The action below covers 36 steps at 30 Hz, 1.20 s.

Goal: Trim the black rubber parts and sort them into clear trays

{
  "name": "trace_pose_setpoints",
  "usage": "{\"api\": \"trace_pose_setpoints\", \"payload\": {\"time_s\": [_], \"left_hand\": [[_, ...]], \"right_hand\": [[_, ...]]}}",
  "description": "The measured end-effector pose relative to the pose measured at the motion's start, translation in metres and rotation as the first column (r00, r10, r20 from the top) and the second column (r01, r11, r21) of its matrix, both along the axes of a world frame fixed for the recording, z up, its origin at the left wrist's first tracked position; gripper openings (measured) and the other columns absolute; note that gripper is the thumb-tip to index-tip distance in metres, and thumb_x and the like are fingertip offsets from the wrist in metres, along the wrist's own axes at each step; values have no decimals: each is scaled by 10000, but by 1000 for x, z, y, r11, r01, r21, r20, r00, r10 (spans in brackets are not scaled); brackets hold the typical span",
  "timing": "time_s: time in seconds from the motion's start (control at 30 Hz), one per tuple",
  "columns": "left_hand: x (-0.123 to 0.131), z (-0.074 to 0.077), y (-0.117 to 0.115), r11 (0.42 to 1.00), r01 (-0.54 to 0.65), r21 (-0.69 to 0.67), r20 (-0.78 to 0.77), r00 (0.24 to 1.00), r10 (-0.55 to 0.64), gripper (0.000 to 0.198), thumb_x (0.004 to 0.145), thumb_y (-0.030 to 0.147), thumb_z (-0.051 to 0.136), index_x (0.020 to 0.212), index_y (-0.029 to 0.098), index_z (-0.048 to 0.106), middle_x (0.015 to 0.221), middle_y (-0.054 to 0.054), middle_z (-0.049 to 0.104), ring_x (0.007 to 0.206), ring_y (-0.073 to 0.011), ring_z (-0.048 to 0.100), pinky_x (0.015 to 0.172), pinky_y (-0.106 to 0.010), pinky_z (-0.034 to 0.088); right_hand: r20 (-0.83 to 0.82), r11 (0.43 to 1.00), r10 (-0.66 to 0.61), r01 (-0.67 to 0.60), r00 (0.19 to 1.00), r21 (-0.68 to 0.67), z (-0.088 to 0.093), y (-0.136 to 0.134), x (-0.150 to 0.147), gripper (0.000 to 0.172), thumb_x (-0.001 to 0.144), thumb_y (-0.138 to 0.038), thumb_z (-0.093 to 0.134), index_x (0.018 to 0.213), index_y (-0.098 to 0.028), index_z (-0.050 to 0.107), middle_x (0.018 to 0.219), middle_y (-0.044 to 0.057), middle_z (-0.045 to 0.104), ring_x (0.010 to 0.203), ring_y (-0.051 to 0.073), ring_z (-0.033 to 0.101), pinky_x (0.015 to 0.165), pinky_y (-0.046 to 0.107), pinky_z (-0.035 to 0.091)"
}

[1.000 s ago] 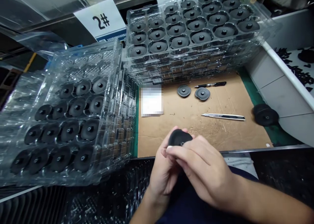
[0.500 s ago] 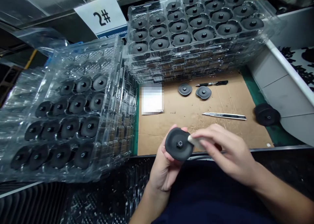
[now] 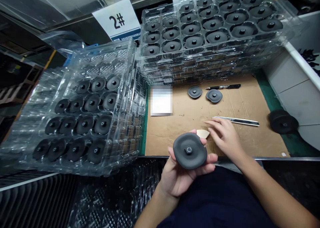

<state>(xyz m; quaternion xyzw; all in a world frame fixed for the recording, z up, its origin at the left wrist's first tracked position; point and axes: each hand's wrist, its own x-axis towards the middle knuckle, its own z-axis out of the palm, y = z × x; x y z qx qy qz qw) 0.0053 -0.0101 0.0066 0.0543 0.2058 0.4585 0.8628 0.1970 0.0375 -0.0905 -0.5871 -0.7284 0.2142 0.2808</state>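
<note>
My left hand (image 3: 178, 178) cradles a black rubber disc (image 3: 190, 150) in its palm, with the central stud facing up. My right hand (image 3: 225, 136) is just beyond the disc's upper right edge, over the cardboard. A small cream wedge (image 3: 203, 133), perhaps an abrasive pad or sponge, sits at its fingertips, close to the disc's rim. The material of the wedge is hard to tell. The disc's underside is hidden against my left palm.
Stacked clear trays of black discs (image 3: 212, 31) stand ahead, with a tilted stack (image 3: 85, 111) at left. On the cardboard sheet (image 3: 250, 141) lie several items: two discs (image 3: 195, 92), a pen (image 3: 223, 86), a utility knife (image 3: 236, 120) and a blurred white paper (image 3: 161, 100). More black discs (image 3: 283, 122) sit at right.
My right hand has moved up and to the right, away from the disc's face. The disc now lies flatter on my left hand. The whole view has shifted slightly.
</note>
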Motion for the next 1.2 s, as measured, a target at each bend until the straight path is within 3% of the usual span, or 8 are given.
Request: {"api": "trace_pose_setpoints", "payload": {"time_s": [0.1,0.17,0.27,0.33,0.4,0.57,0.77,1.2], "left_hand": [[2,-4,1,997,-21,78,-136,990,31,516,839,628,383,1276,369,477,1172,-39,620,901,-204,680,731,-294,553],[2,-10,1,962,-40,271,-370,918,142,530,845,573,450,1332,372,394,1207,-64,590,964,-222,653,809,-347,532],[1,-21,3,779,114,616,-690,554,465,776,786,312,658,1415,364,207,1264,-95,521,1153,-262,530,989,-455,416],[-1,-26,5,652,278,705,-709,303,637,952,713,161,715,1434,346,121,1260,-109,502,1173,-264,497,1004,-480,397],[-4,-29,7,583,374,721,-673,176,718,1029,666,108,739,1441,311,93,1242,-123,503,1131,-257,516,975,-471,429],[-7,-27,11,598,378,707,-663,58,747,1044,642,126,770,1444,243,112,1201,-131,517,1108,-248,524,968,-447,447],[-5,-28,15,611,352,709,-623,-95,777,1034,621,156,791,1440,245,167,1184,-114,529,1096,-246,520,979,-447,426],[-5,-29,14,563,408,718,-536,-191,822,1034,608,174,801,1441,247,193,1204,-117,531,1073,-251,523,954,-442,432]], "right_hand": [[76,990,-140,137,987,38,-4,8,23,304,860,-287,515,1139,-211,610,1145,115,550,1098,281,463,938,479,342],[108,979,-200,196,974,48,-12,12,35,284,844,-311,544,1095,-208,624,1165,132,539,1122,315,437,935,514,308],[102,975,-219,216,970,49,-25,14,42,167,845,-302,547,937,-202,644,1129,118,577,1103,309,464,930,505,300],[65,977,-209,206,976,47,-26,13,39,118,851,-273,542,877,-195,627,1055,99,618,1046,283,514,925,490,316],[3,979,-197,196,980,47,-19,8,32,98,856,-256,537,881,-189,605,970,80,640,967,249,559,900,460,365],[-188,985,-167,174,968,17,33,-13,7,124,881,-276,526,966,-190,557,919,52,616,839,169,607,727,306,503],[-218,998,59,-60,974,1,99,-30,-14,114,861,-172,558,960,-203,605,939,42,639,887,157,595,765,284,482],[-76,996,89,-87,993,30,104,-31,-22,128,857,-170,569,982,-193,592,934,28,644,876,146,593,770,279,463]]}}
